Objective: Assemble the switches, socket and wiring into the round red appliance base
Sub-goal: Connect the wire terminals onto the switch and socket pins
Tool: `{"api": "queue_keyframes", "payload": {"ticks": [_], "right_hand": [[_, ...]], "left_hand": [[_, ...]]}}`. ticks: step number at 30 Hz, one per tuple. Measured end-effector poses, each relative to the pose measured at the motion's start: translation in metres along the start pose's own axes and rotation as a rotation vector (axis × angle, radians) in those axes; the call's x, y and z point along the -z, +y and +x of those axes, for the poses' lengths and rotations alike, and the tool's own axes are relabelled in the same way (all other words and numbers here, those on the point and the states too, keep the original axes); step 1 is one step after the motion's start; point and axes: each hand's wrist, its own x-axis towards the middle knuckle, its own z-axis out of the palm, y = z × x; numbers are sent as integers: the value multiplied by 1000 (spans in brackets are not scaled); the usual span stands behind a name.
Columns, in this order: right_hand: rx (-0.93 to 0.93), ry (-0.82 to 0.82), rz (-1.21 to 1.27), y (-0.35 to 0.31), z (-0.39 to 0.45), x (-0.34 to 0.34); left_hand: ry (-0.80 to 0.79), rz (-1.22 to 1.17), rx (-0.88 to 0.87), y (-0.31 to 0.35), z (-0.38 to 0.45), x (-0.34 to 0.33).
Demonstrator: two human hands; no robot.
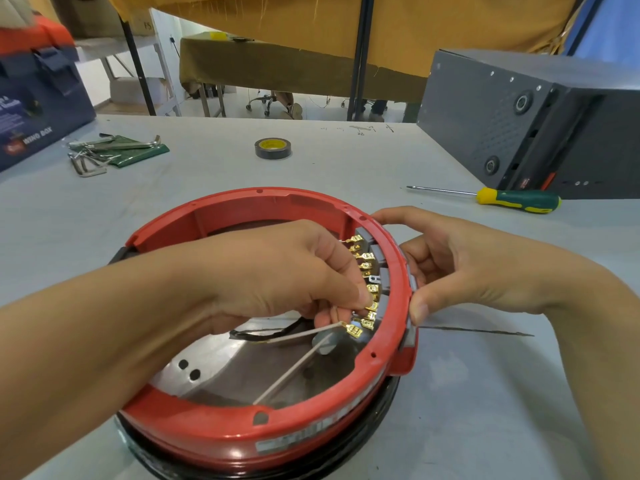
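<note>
The round red appliance base (242, 434) lies open side up on the grey table, with a metal plate inside. A row of grey switches (377, 261) with brass terminals sits along its right inner wall. My left hand (277, 271) reaches inside the ring and pinches a brass connector at a switch terminal near the lower end of the row. Two white wires (298, 336) run across the plate, one ending in a brass connector (353, 330). From outside, my right hand (460, 268) grips the right wall of the base, thumb pressed on the rim by the switches.
A green and yellow screwdriver (512, 199) lies right of the base. A roll of black tape (273, 147) sits behind it. Hex keys on a green pouch (114, 148) lie at the far left, beside a blue box (31, 109). A dark grey machine housing (540, 126) stands at the right.
</note>
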Motion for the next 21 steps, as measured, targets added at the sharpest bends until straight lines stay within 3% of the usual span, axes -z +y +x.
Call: {"api": "queue_keyframes", "payload": {"ticks": [9,21], "right_hand": [[14,-103,-12,1,-3,3],[54,-59,-144,0,-2,1]], "left_hand": [[-3,25,4,1,0,1],[-15,20,2,2,-2,1]]}}
